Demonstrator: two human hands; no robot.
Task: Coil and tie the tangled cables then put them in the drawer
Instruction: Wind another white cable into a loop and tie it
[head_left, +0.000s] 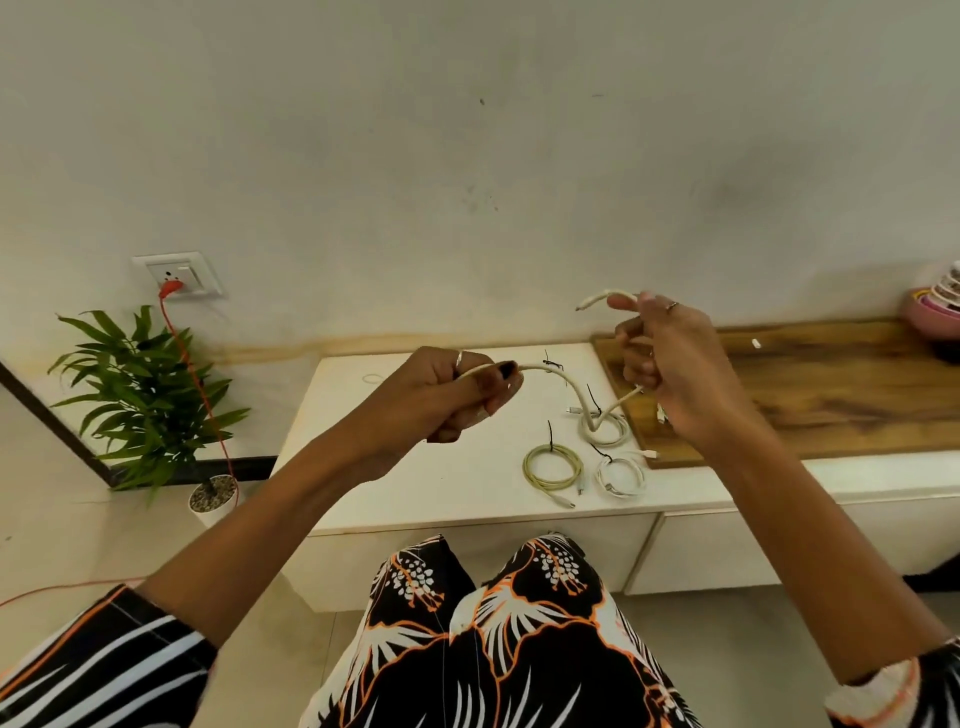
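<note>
Both hands, left hand (457, 395) and right hand (662, 358), grip one white cable (566, 382); no legible writing

Both hands, the left hand (457, 389) and the right hand (670, 364), are hovering above the table (415, 467), whose near-left part is lying bare and open to reach. Three tied cable coils (552, 466) are crowding the stretch below the right hand, beside the wooden board (831, 384). A slack cable (571, 384) is hanging between the hands, crossing that gap. Stacked bowls (935, 306) are blocking the far right end; a potted plant (145, 395) is standing off the left edge.
</note>
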